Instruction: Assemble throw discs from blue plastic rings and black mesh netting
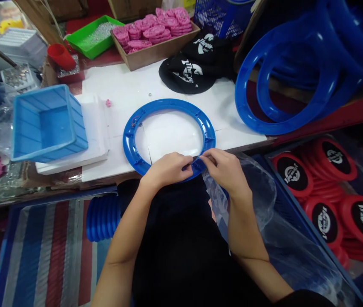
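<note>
A blue plastic ring (pixel 169 103) lies on the white table surface, its grooved side up, with a small part and thin wire in its left section. My left hand (pixel 172 169) is closed at the ring's near edge, thumb and fingers pinched. Close beside it, my right hand (pixel 223 168) pinches at the ring's near right part. Between the fingertips, whatever is held is too small to make out.
A blue bin (pixel 49 123) stands left. Behind are a green tray (pixel 95 36), a box of pink parts (pixel 156 49) and black printed fabric (pixel 194 68). Blue rings (pixel 248 94) are stacked right, above red discs (pixel 325 183). Clear plastic (pixel 258 187) hangs by my right arm.
</note>
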Demonstrator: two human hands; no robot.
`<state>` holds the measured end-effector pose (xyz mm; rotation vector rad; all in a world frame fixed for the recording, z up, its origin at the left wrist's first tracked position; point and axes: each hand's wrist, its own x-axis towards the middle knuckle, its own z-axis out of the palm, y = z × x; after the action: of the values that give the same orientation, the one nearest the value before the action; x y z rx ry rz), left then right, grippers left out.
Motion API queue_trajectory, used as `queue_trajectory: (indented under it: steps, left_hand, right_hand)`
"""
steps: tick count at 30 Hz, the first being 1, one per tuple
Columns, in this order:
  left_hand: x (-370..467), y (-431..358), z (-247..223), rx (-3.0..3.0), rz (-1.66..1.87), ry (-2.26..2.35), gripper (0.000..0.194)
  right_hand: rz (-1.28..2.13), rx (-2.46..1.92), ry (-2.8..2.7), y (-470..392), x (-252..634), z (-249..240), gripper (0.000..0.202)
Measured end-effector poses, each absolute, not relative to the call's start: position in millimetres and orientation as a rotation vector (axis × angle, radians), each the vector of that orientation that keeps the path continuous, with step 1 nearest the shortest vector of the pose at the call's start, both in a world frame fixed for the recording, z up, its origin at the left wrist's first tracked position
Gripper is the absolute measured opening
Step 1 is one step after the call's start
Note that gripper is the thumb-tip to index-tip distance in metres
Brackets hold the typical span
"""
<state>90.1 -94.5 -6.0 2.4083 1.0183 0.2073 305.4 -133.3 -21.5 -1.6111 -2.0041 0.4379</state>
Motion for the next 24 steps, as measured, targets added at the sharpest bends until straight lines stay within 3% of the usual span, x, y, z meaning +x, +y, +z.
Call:
queue_trajectory:
  steps: [11,18,24]
  left_hand:
    - [79,-86,-4,2.483,0.184,0.892,0.018]
    - [81,-91,10,2.421,0.187,0.896,0.022]
    - [98,-97,7,2.364,0.137,1.066,0.026]
  right_hand:
    - [0.165,-1.591,-2.314,-138,298,-20,0.029]
    - [0.349,-1.659,-2.270,-130,299,-10,0.015]
    - [0.272,-1.706,-2.207,-138,292,-16,0.016]
